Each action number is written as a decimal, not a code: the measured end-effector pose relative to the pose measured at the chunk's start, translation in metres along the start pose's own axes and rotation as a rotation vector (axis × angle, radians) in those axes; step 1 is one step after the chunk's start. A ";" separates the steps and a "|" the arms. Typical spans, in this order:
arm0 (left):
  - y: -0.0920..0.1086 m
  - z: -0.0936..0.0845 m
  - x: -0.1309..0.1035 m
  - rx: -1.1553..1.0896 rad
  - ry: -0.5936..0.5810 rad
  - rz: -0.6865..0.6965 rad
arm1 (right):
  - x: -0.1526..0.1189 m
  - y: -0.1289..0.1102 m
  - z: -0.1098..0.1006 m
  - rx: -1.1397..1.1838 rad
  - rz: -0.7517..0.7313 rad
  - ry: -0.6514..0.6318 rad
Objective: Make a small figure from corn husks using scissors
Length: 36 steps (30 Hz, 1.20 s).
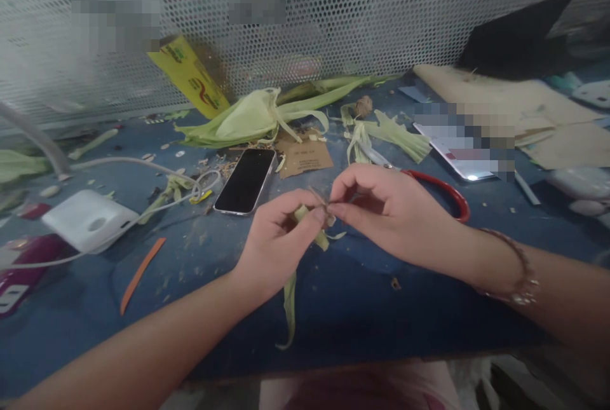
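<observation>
My left hand (279, 241) is closed in a pinch on a small bundle of pale green corn husk (322, 242), just above the blue table. A curling husk strip (289, 311) hangs below this hand. My right hand (398, 216) meets it at the fingertips, thumb and finger pressed together on a thin brownish strand (320, 196) at the bundle's top. The strand is too small to tell whether it is twine or dried fibre. Scissors with red handles (445, 189) lie behind my right hand, partly covered by it.
Beyond my hands lie a black-screened phone (246, 181), a cardboard scrap (305, 156), large husks (243, 119) and a twine ball (363, 106). Left are a white charger (88, 219), its cable and an orange strip (142, 275). A lit phone (457, 154) lies right; a perforated metal panel (333, 22) stands behind.
</observation>
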State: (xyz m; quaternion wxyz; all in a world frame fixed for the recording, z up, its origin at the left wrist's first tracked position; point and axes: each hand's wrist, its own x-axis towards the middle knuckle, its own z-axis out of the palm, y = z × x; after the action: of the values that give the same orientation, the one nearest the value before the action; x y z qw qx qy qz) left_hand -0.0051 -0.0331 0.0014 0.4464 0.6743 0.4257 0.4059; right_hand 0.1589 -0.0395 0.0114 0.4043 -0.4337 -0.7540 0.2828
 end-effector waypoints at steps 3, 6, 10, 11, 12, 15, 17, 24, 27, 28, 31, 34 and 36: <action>0.002 0.000 0.000 0.112 0.013 0.062 | -0.001 0.002 0.000 -0.013 -0.010 0.000; 0.004 0.001 -0.001 0.171 0.030 0.121 | -0.002 0.005 0.001 -0.085 -0.080 0.021; 0.005 0.002 0.000 0.117 0.022 0.067 | -0.002 0.009 0.000 -0.307 -0.261 0.053; 0.005 0.002 0.000 0.091 0.021 0.035 | -0.002 0.010 0.000 -0.362 -0.304 0.055; 0.004 0.002 0.000 0.063 0.020 0.005 | -0.002 0.010 -0.001 -0.414 -0.341 0.057; 0.001 0.003 0.000 -0.030 0.005 -0.072 | -0.003 0.011 -0.001 -0.529 -0.424 0.073; -0.003 0.004 0.000 -0.085 -0.011 -0.100 | -0.004 0.011 -0.002 -0.575 -0.463 0.090; -0.012 0.006 -0.001 -0.203 -0.057 -0.159 | -0.005 0.013 -0.002 -0.612 -0.479 0.115; -0.013 0.006 -0.001 -0.209 -0.073 -0.151 | -0.004 0.014 -0.002 -0.574 -0.432 0.128; -0.012 0.006 -0.001 -0.211 -0.071 -0.148 | -0.004 0.014 -0.002 -0.564 -0.416 0.129; -0.012 0.006 -0.001 -0.263 -0.065 -0.163 | -0.005 0.014 -0.003 -0.556 -0.405 0.103; -0.010 0.005 -0.001 -0.311 -0.072 -0.194 | -0.005 0.013 -0.003 -0.550 -0.415 0.078; -0.009 0.005 0.000 -0.334 -0.083 -0.215 | -0.004 0.012 -0.003 -0.531 -0.427 0.070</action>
State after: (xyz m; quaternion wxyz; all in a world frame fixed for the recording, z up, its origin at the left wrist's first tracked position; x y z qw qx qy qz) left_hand -0.0025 -0.0320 -0.0082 0.6100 0.5577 0.4031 0.3929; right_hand 0.1677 -0.0374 0.0022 0.3532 -0.3656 -0.8606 -0.0294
